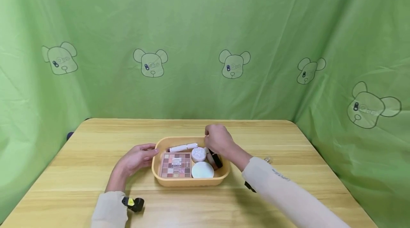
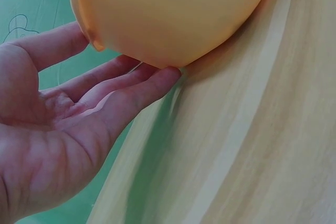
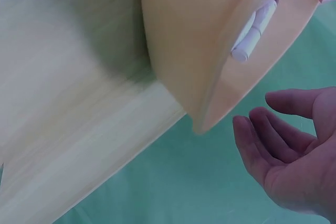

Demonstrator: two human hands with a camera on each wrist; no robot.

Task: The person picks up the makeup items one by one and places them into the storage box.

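Note:
A yellow plastic basket (image 1: 189,182) stands on the table. It holds an eyeshadow palette (image 1: 176,165), a white round compact (image 1: 203,170), a smaller round case (image 1: 199,154) with a star pattern, a white tube (image 1: 183,147), and a dark tube (image 1: 215,158) beside a brownish one. My left hand (image 1: 139,158) grips the basket's left rim, one digit over the edge, the others along the outer wall in the left wrist view. Above the back right corner is my right hand (image 1: 219,141). The right wrist view shows its fingers (image 3: 254,148) loosely curled, holding nothing, apart from the rim.
A small clear item (image 1: 267,160) lies on the wooden table (image 1: 282,142) right of the basket, beyond the right sleeve. Green curtains (image 1: 192,93) with bear-head prints hang behind the table and at both sides.

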